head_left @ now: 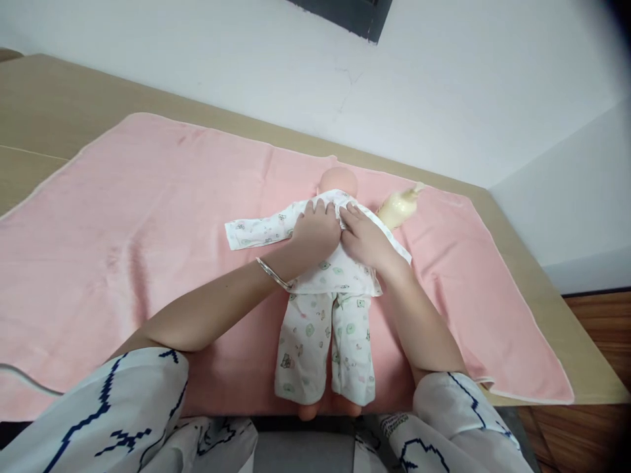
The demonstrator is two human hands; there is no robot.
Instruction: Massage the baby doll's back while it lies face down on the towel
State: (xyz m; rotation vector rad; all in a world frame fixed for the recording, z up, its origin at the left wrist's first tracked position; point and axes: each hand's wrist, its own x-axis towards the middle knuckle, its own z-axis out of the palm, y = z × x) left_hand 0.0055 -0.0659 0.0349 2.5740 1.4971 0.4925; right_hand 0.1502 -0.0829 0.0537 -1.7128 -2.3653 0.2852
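Observation:
A baby doll (339, 180) lies lengthwise on a pink blanket, its bald head away from me and its feet at the near edge. It wears a white printed shirt (340, 279) and matching trousers (306, 341). My left hand (318, 230) rests on the upper shirt, fingers slightly bent and spread over the cloth. Beside it, my right hand (365, 236) lies on the shirt with its fingers stretched out. The two hands nearly touch at the middle, and their palms are hidden. One sleeve (259, 231) stretches out flat to the left.
A cream-coloured bottle (398, 207) lies on the blanket right of the doll's head. The pink blanket (172, 197) covers much of the wooden table (517, 243). A white wall (419, 85) stands behind. A pale cable (29, 380) crosses the near left corner.

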